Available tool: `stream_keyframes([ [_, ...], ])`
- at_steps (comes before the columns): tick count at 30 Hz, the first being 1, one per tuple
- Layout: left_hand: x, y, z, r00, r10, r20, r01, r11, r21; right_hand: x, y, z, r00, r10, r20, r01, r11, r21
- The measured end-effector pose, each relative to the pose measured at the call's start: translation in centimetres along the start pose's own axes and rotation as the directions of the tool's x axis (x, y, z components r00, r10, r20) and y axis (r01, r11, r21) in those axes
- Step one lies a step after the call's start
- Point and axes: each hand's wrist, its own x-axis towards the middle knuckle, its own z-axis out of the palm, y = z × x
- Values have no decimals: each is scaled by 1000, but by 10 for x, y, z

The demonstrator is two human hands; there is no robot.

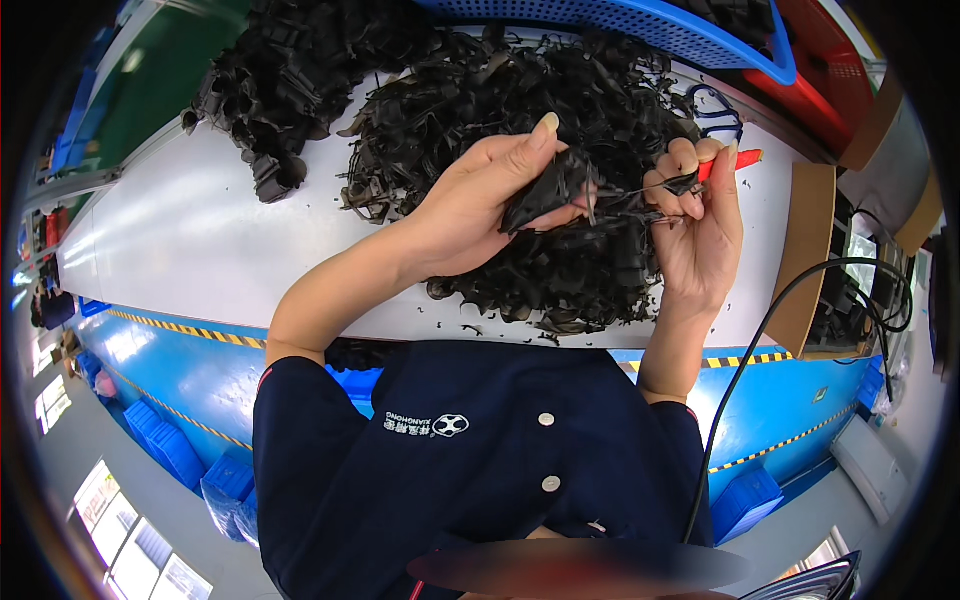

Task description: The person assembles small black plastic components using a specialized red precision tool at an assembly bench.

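Observation:
Over the heap, my left hand (470, 205) is closed round a thin black moulded part (548, 193), its thumb pointing up. Close by on the right, my right hand (700, 245) is closed with its fingers curled in. A tool with a red handle (738, 163) sticks out from between its thumb and fingers; I cannot make out its working end. A small black scrap (681, 184) shows at those fingertips, and a thin strand runs from there toward the part. Beneath both hands spreads a heap of black thin-walled parts and scraps (560, 285).
A second pile of black parts (275, 95) lies at the far left of the white table (190, 235). Scissors with dark blue handles (722, 112) rest right of the heap. A blue perforated basket (640, 30) stands at the back, a cardboard box (805, 255) on the right. A black cable (765, 325) loops nearby.

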Motion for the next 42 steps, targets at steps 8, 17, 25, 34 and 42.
stream_keyframes([
  [8, 3, -4, 0, 921, 383, -74, -161, 547, 822, 1, -12, -4, 994, 98, -47, -82, 959, 272],
  [17, -3, 6, -6, 949, 272, 159, -294, 585, 755, 8, -21, -22, 991, 72, 117, -108, 935, 338],
  [25, -6, 13, 2, 993, 22, 120, -80, 859, 505, 5, -13, -3, 960, -235, -155, 108, 815, -569],
  [34, 0, 2, 1, 930, 363, -47, -324, 876, 357, -11, -9, -3, 915, -338, 222, 402, 705, -584],
  [42, 0, -12, 3, 837, 538, -100, -381, 704, 599, -13, 16, 11, 933, -249, 261, 355, 503, -788],
])
